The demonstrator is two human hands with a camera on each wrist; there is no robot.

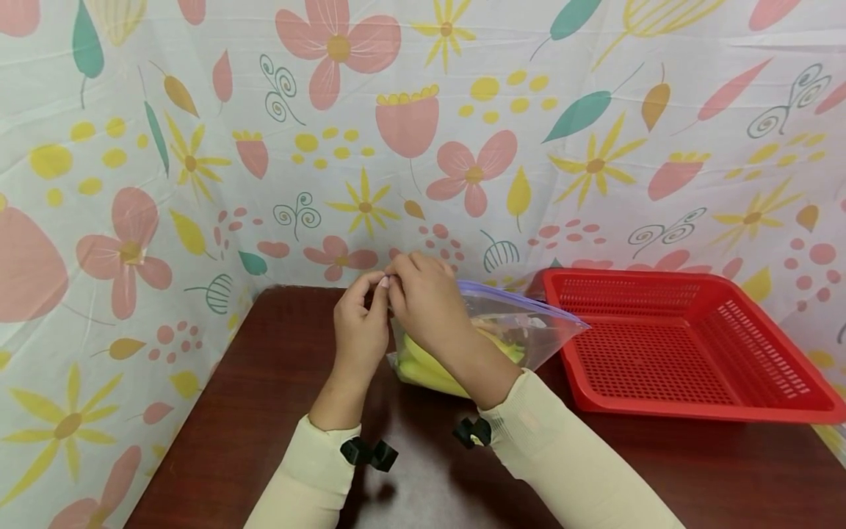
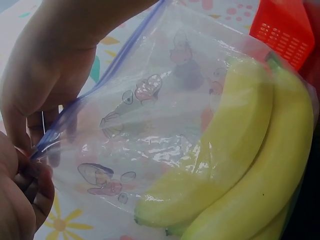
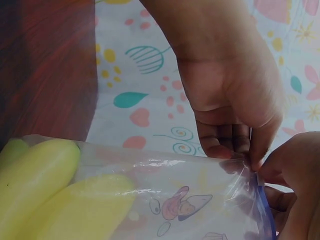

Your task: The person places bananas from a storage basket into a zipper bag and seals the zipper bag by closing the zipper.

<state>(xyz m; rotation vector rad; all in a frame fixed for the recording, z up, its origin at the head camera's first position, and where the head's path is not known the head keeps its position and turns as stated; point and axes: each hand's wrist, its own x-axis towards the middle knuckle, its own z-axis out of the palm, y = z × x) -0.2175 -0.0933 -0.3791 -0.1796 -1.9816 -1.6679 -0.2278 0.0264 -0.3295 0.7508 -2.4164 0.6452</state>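
A clear zip bag (image 1: 529, 327) with a blue seal strip (image 2: 102, 77) stands on the dark brown table (image 1: 264, 411). Inside it are yellow bananas (image 1: 423, 367), also seen up close (image 2: 250, 165) (image 3: 55, 190). My left hand (image 1: 378, 290) and right hand (image 1: 399, 283) meet at the bag's upper left corner, and both pinch the seal there. In the left wrist view my left hand (image 2: 32, 175) sits at the bottom left, with my right hand (image 2: 37, 127) above it on the strip. Cartoon figures are printed on the bag (image 3: 182, 205).
A red slotted plastic basket (image 1: 687, 345) with nothing in it sits on the table just right of the bag. A floral cloth (image 1: 423, 132) hangs behind and on the left. Bare tabletop lies in front of the hands.
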